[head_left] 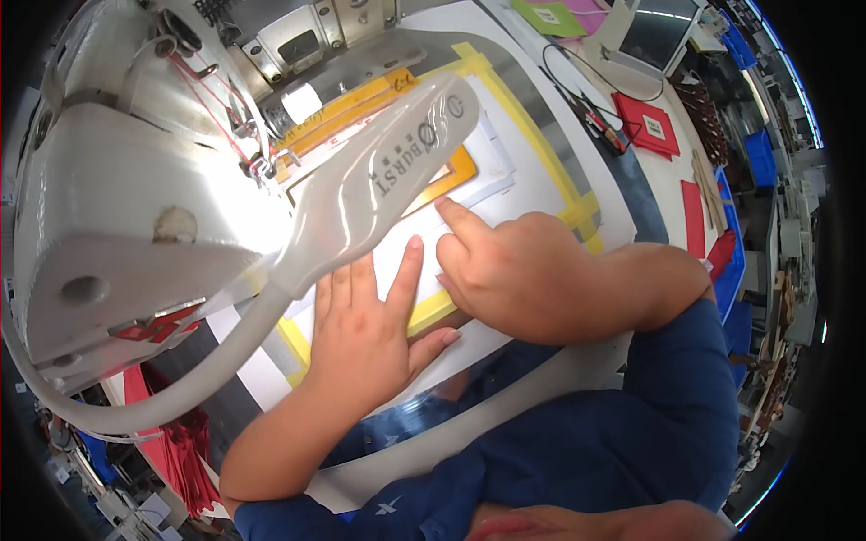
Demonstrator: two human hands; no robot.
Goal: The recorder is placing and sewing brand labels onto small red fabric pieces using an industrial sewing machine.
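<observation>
My left hand lies flat, fingers spread, on a white sheet framed by yellow tape. To its right, my right hand has the index finger stretched to the near edge of an orange template, its other fingers partly curled and nothing visible in them. The template sits on layered paper under a sewing machine. A pale grey lamp head on a bent neck hangs over the work and hides part of the template. The needle area is brightly lit, at the upper left of the sheet.
At the right are red folded pieces, a cord with small tools, a screen, green sheets, wooden strips and blue bins. Red material hangs at the lower left, beside the table's edge.
</observation>
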